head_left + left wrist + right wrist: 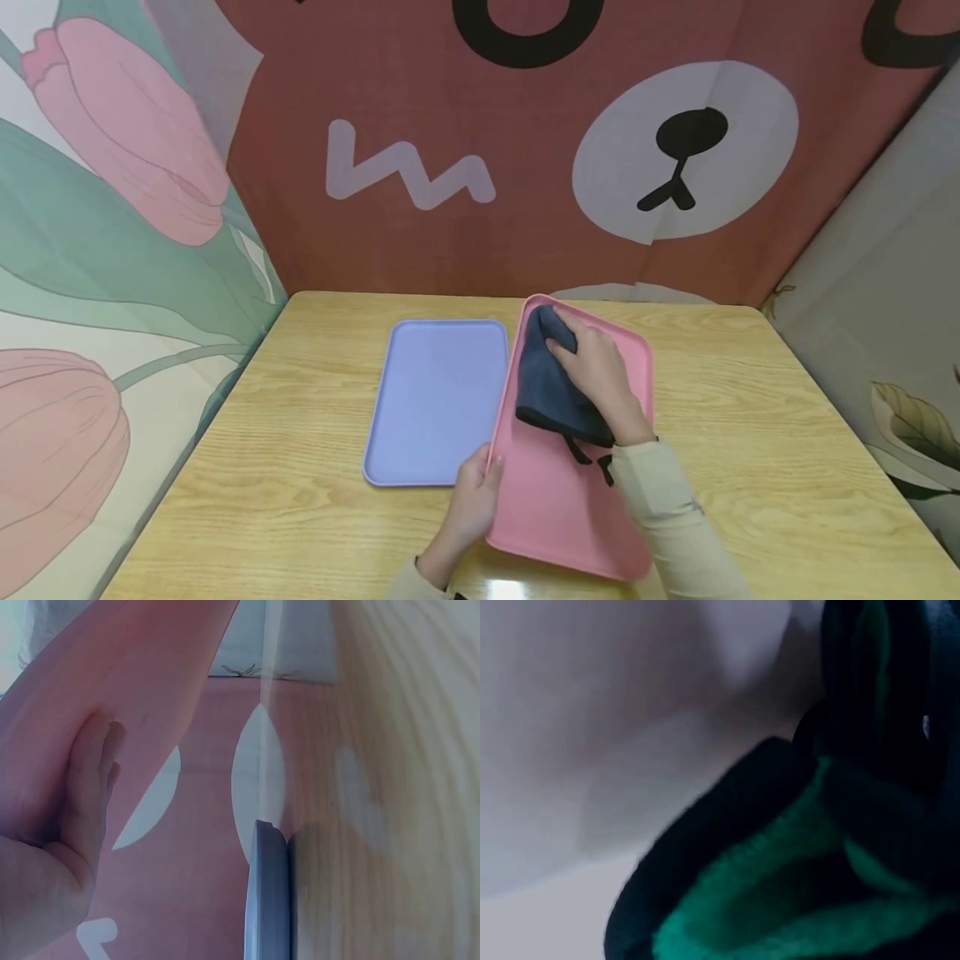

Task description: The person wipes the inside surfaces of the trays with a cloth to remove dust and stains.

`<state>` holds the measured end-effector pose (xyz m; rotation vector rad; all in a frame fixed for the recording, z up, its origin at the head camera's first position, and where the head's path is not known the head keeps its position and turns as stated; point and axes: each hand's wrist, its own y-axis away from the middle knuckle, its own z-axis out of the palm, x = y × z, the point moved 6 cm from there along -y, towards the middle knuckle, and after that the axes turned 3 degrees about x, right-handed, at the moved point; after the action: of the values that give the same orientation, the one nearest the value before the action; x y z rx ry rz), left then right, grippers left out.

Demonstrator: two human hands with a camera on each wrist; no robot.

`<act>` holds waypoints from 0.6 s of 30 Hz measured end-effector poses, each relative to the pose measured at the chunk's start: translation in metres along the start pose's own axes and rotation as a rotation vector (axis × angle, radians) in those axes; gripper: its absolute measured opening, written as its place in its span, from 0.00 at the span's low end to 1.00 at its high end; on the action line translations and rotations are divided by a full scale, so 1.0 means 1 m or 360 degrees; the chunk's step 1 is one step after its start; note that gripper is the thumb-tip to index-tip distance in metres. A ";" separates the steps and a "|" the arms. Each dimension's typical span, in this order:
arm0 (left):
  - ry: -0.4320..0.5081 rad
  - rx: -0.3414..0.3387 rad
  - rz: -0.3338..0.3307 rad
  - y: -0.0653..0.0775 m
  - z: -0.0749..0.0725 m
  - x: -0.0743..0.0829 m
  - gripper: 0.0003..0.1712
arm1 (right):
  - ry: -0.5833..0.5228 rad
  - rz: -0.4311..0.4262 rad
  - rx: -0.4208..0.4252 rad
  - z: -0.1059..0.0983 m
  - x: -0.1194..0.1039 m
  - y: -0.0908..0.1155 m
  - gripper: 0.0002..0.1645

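Observation:
My left hand (pixel 472 493) grips the left rim of a pink tray (pixel 555 508), with the thumb on its inner face. In the left wrist view the same hand (pixel 64 855) curls round the tray's edge, and the tray (pixel 142 697) is tilted up off the table. My right hand (pixel 596 367) holds a dark blue-grey cloth (pixel 543 379) with black edging against the tray's upper half. Two short black strips (pixel 577 451) show just below the cloth. The right wrist view has the cloth's fuzzy green side (pixel 765 900) close up; the right hand is hidden there.
A lilac-blue tray (pixel 438 404) lies flat on the wooden table (pixel 285 467), just left of the pink tray. Behind the table hangs a brown printed cloth (pixel 412 250). Flower-patterned fabric (pixel 150 275) lines the left side, and pale fabric (pixel 885 275) the right.

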<state>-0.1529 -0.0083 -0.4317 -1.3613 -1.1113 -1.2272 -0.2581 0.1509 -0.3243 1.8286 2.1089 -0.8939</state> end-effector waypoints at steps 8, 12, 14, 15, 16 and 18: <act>-0.0014 -0.0099 -0.0056 0.003 0.006 -0.001 0.14 | 0.0125 0.0043 0.0030 -0.008 0.000 -0.001 0.33; -0.0048 -0.0139 -0.0048 0.004 0.006 0.003 0.14 | 0.0166 0.0058 0.0023 -0.010 0.000 -0.001 0.33; -0.0066 -0.0159 -0.0033 0.004 0.006 0.005 0.13 | 0.0187 0.0062 0.0021 -0.010 0.000 -0.001 0.33; -0.0070 -0.0169 -0.0024 0.005 0.006 0.006 0.13 | 0.0196 0.0064 0.0020 -0.010 0.000 0.000 0.33; -0.0070 -0.0176 -0.0021 0.005 0.006 0.006 0.13 | 0.0199 0.0063 0.0018 -0.009 0.000 0.000 0.33; -0.0069 -0.0183 -0.0024 0.006 0.006 0.007 0.13 | 0.0201 0.0060 0.0016 -0.009 0.000 0.000 0.33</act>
<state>-0.1458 -0.0031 -0.4249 -1.4748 -1.0970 -1.2949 -0.2563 0.1563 -0.3171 1.9711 2.1383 -0.8012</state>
